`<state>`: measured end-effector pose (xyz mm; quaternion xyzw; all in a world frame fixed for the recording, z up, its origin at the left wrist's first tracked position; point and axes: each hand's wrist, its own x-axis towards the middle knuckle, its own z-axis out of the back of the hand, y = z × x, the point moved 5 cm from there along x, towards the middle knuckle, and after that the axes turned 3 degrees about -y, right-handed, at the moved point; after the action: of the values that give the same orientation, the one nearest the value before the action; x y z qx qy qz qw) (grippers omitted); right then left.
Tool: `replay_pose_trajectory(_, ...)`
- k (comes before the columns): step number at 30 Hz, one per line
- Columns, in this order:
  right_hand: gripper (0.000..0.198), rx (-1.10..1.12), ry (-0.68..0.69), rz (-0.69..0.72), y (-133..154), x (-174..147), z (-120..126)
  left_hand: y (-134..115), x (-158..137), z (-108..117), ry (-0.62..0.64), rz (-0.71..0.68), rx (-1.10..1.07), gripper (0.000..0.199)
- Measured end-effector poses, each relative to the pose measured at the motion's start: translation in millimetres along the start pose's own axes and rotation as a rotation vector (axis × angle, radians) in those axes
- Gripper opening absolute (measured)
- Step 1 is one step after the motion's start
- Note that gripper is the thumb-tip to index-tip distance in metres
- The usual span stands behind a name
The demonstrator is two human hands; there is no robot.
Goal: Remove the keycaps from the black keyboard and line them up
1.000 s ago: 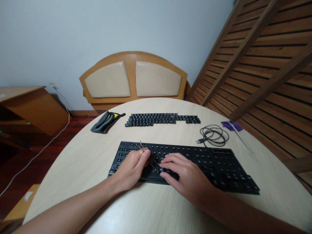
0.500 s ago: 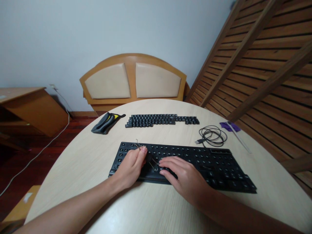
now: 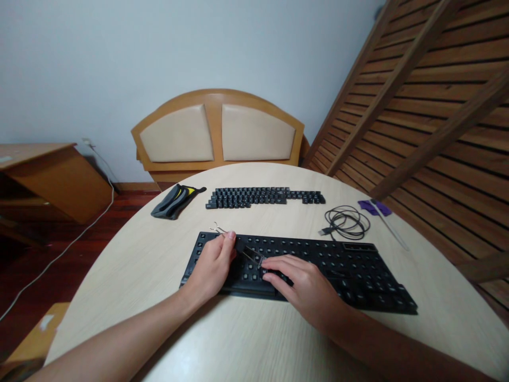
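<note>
My left hand (image 3: 212, 268) is closed around a wire keycap puller (image 3: 251, 254), with one pair of its wire tips sticking out beyond the thumb. The other wire ends reach my right hand (image 3: 306, 281). There the thumb and fingers pinch a small black keycap (image 3: 264, 271), partly hidden by the fingertips. Both hands are over a black keyboard (image 3: 294, 245) lying on the table; many of its key positions show bare switches. Some of the keyboard is covered by my hands.
Behind the keyboard, loose keycaps (image 3: 250, 197) lie in rows on the round table (image 3: 131, 276). A grey and yellow pouch (image 3: 173, 202) is at left. To the right are a coiled USB cable (image 3: 347, 223), a purple cloth (image 3: 374, 207) and a thin rod (image 3: 392, 228).
The puller has swung so that its far tips point further left, and its near wire ends have risen to my right fingertips. Both hands have shifted only slightly.
</note>
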<state>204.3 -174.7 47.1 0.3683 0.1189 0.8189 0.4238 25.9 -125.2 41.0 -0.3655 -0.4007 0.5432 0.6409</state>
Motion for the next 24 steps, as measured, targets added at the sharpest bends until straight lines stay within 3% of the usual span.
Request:
replay_pose_trajectory(6, 0.019, -0.041, 0.013, -0.076, -0.2, 5.4, 7.2, -6.3, 2.5, -0.9, 0.046, -0.075, 0.068, 0.052)
replay_pose_trajectory(15, 0.02, -0.258, -0.006, -0.067, -17.9, 31.5, 27.2, -8.5, 4.0, -4.7, 0.101, -0.157, 0.147, 0.051)
replay_pose_trajectory(24, 0.026, -0.672, 0.283, -0.052, -51.8, 94.9, 8.7, -8.4, 2.9, -5.7, 0.115, -0.178, 0.182, 0.05)
